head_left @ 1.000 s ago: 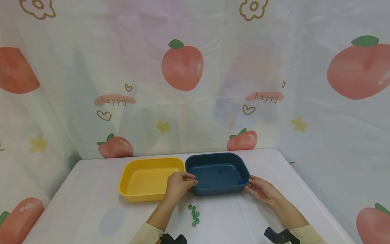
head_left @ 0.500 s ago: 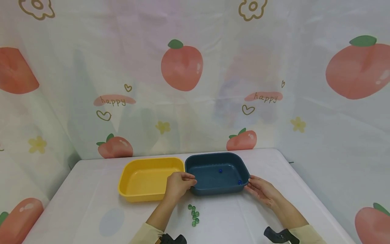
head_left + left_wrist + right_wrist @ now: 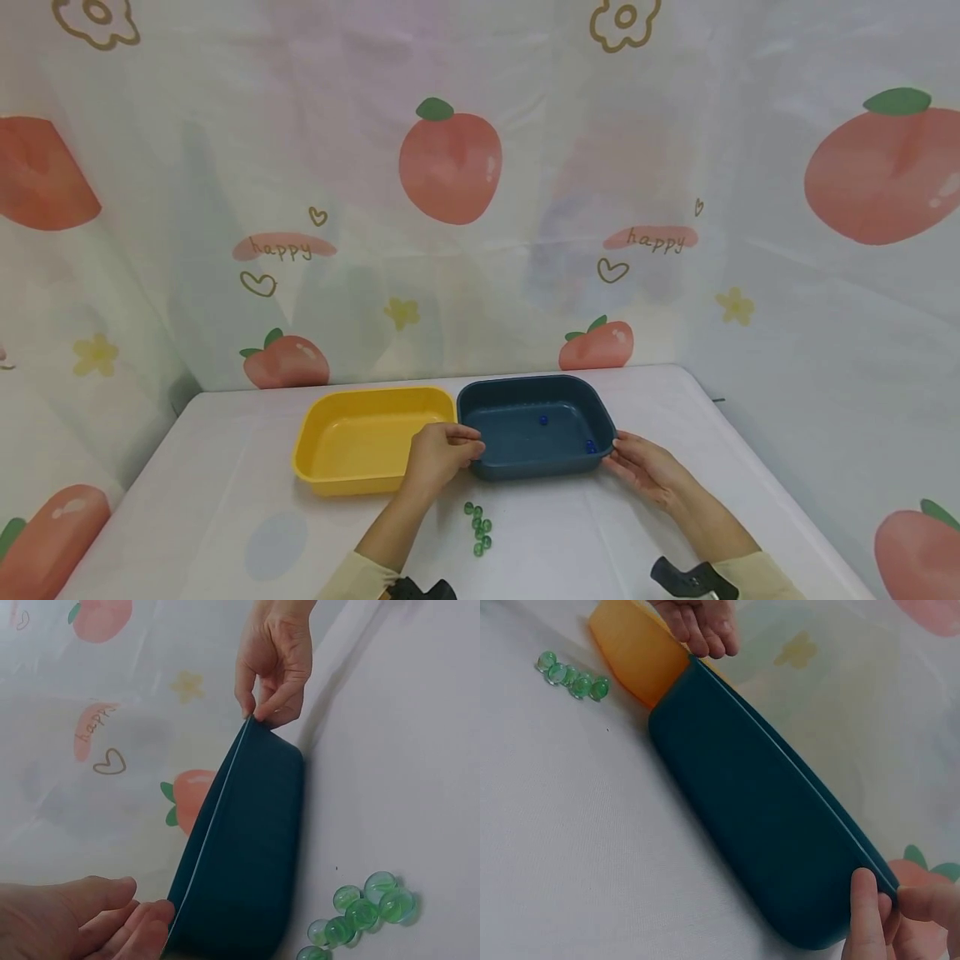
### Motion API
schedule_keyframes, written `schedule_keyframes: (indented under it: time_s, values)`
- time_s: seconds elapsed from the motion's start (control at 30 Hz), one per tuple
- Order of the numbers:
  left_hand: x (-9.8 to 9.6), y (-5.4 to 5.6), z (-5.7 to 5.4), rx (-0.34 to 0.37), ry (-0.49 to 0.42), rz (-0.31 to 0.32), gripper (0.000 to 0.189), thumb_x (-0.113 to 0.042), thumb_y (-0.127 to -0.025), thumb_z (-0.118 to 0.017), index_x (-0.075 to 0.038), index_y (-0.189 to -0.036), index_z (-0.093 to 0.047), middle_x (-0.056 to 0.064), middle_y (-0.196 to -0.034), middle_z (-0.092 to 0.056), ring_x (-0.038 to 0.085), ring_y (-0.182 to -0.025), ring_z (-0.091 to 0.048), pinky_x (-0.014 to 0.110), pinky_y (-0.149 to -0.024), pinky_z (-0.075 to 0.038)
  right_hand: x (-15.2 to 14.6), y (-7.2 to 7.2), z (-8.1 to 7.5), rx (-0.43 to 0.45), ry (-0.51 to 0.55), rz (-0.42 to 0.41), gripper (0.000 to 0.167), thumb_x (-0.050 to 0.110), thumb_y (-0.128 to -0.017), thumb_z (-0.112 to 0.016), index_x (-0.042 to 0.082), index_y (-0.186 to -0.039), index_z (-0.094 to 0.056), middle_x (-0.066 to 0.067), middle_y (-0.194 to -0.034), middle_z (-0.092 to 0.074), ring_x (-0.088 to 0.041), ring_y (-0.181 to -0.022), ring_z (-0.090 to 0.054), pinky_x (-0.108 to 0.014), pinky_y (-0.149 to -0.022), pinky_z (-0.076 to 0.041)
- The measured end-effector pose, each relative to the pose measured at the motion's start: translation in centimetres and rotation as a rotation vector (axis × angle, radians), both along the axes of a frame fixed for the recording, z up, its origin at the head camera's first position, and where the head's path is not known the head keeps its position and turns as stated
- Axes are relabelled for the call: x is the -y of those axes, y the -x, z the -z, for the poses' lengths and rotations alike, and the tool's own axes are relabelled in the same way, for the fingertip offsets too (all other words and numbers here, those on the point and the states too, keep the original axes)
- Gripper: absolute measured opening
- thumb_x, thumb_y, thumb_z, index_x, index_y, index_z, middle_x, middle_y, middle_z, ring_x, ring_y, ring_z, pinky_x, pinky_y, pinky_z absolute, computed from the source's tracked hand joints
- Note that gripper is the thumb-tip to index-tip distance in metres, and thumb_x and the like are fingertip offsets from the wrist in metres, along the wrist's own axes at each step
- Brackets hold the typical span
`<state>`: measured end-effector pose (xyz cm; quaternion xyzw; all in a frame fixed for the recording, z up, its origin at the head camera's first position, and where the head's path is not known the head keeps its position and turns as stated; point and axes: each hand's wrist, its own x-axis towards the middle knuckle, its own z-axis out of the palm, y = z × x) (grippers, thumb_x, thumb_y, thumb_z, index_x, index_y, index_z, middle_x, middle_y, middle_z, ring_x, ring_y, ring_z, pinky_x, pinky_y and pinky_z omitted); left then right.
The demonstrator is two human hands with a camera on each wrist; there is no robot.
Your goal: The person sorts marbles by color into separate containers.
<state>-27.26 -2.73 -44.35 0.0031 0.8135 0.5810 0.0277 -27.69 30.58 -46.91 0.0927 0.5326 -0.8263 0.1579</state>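
Note:
A dark blue plastic bin (image 3: pixel 525 468) stands on the white-covered table. My right hand (image 3: pixel 651 473) pinches its right rim between thumb and fingers, plainest in the right wrist view. At the opposite end, my left hand (image 3: pixel 441 457) rests its fingertips on the left rim; in the left wrist view its thumb lies apart from the rim. A few small blue marbles lie inside: one blue marble (image 3: pixel 543 421) toward the middle, and blue glass (image 3: pixel 591 447) near the right corner, too small to count. Several green marbles (image 3: pixel 478 523) lie clustered on the table in front.
A yellow bin (image 3: pixel 352 486) stands immediately left of the blue one, partly behind my left hand; no marbles show in its visible part. The white tabletop (image 3: pixel 187 517) reaches a patterned fabric backdrop (image 3: pixel 487 275) at the back and sides.

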Motion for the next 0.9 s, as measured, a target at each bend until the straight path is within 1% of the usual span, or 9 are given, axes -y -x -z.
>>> schedule_keyframes:
  time_s: [0.07,0.13,0.27,0.33,0.4,0.53,0.6,0.8,0.9]
  values:
    - [0.2,-0.1,-0.1,0.003,-0.017,0.007,0.019,-0.013,-0.086,-0.076,-0.001,-0.101,-0.074,0.005,-0.086,-0.074,0.019,-0.078,-0.072,0.028,-0.070,-0.061,0.0,-0.1,0.0,-0.001,-0.013,0.003,0.026,0.002,-0.101,-0.048,0.002,-0.127,-0.051,-0.004,-0.097,-0.067,-0.010,-0.089,-0.067,-0.025,-0.086,-0.057]
    - [0.6,-0.2,-0.2,0.006,-0.030,0.009,0.020,-0.013,-0.086,-0.075,-0.001,-0.102,-0.074,0.006,-0.087,-0.074,0.019,-0.078,-0.072,0.029,-0.069,-0.061,0.0,-0.1,0.1,-0.002,-0.019,0.010,0.026,0.002,-0.100,-0.049,0.002,-0.127,-0.051,-0.003,-0.096,-0.067,-0.010,-0.089,-0.067,-0.025,-0.086,-0.057]
    - [1.6,-0.5,-0.6,0.003,-0.038,0.016,0.022,-0.012,-0.087,-0.074,0.001,-0.105,-0.073,0.008,-0.088,-0.074,0.023,-0.078,-0.073,0.030,-0.069,-0.061,0.0,-0.2,0.1,0.000,-0.020,0.029,0.018,0.002,-0.100,-0.050,0.007,-0.115,-0.059,-0.003,-0.095,-0.067,-0.010,-0.088,-0.066,-0.026,-0.086,-0.057]
    - [2.2,-0.6,-0.8,0.000,-0.040,0.022,0.023,-0.013,-0.088,-0.074,0.001,-0.106,-0.073,0.009,-0.089,-0.074,0.023,-0.079,-0.073,0.030,-0.070,-0.061,0.0,-0.2,0.1,0.002,-0.019,0.039,0.017,0.003,-0.100,-0.050,0.008,-0.113,-0.060,-0.003,-0.096,-0.067,-0.010,-0.088,-0.066,-0.026,-0.086,-0.057]
    - [2.8,-0.7,-0.9,-0.014,-0.034,0.025,0.023,-0.012,-0.088,-0.073,0.002,-0.107,-0.072,0.010,-0.091,-0.074,0.022,-0.079,-0.073,0.030,-0.070,-0.061,0.1,-0.2,0.2,0.001,-0.030,0.045,0.019,0.003,-0.100,-0.051,0.007,-0.117,-0.058,-0.003,-0.096,-0.066,-0.010,-0.088,-0.066,-0.026,-0.086,-0.057]
    - [4.3,-0.9,-1.2,-0.035,-0.013,0.012,0.025,-0.011,-0.090,-0.071,0.002,-0.111,-0.071,0.011,-0.094,-0.074,0.020,-0.078,-0.073,0.030,-0.069,-0.061,0.3,-0.3,0.3,0.002,-0.078,0.057,0.033,0.007,-0.101,-0.051,0.001,-0.133,-0.046,-0.001,-0.098,-0.065,-0.009,-0.089,-0.064,-0.027,-0.087,-0.057]
    - [5.0,-1.1,-1.3,-0.044,0.007,-0.001,0.025,-0.011,-0.090,-0.070,0.002,-0.112,-0.071,0.011,-0.094,-0.074,0.021,-0.079,-0.073,0.031,-0.068,-0.061,0.4,-0.3,0.3,0.004,-0.099,0.063,0.039,0.008,-0.101,-0.052,0.000,-0.138,-0.042,0.000,-0.098,-0.065,-0.008,-0.090,-0.064,-0.027,-0.088,-0.057]
    - [6.8,-1.5,-1.7,-0.061,0.074,-0.047,0.025,-0.011,-0.091,-0.069,0.000,-0.114,-0.071,0.009,-0.092,-0.074,0.021,-0.080,-0.074,0.031,-0.068,-0.061,0.7,-0.4,0.4,0.004,-0.121,0.079,0.049,0.009,-0.101,-0.052,-0.002,-0.145,-0.033,0.001,-0.099,-0.065,-0.008,-0.091,-0.063,-0.027,-0.088,-0.057]
    - [7.9,-1.6,-2.0,-0.070,0.086,-0.063,0.028,-0.011,-0.091,-0.070,0.001,-0.116,-0.069,0.009,-0.092,-0.073,0.024,-0.081,-0.074,0.033,-0.068,-0.061,0.8,-0.3,0.4,0.002,-0.117,0.087,0.052,0.008,-0.101,-0.051,-0.003,-0.147,-0.029,0.001,-0.099,-0.064,-0.008,-0.092,-0.063,-0.026,-0.088,-0.056]
